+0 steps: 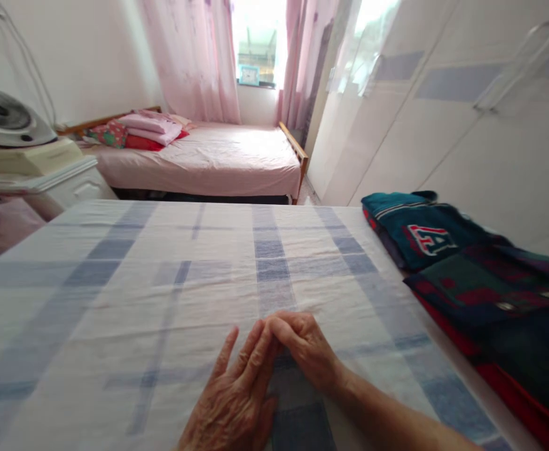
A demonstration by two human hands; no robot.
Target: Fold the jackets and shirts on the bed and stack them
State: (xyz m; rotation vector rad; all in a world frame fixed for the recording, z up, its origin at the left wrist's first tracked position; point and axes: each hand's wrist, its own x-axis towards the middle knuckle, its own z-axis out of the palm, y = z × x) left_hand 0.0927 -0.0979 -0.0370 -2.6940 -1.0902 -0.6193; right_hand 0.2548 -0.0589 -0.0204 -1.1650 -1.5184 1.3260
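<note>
My left hand [240, 393] lies on the bed sheet [218, 250], palm down, its fingers stretched out and the outermost one set apart. My right hand [309, 351] meets it at the fingertips, with its fingers curled and its thumb against the left hand's fingers. What the right fingers hold, if anything, is hidden. Beneath both hands the sheet is white with blue-grey stripes and squares, spread over the bed with small wrinkles.
Folded clothes lie along the right edge: a teal garment [425, 228] with a letter patch and a dark plaid one [495, 288]. White wardrobe doors [406, 125] stand beyond them. A pink-covered bed [218, 153] is at the back, a fan [9, 119] at left.
</note>
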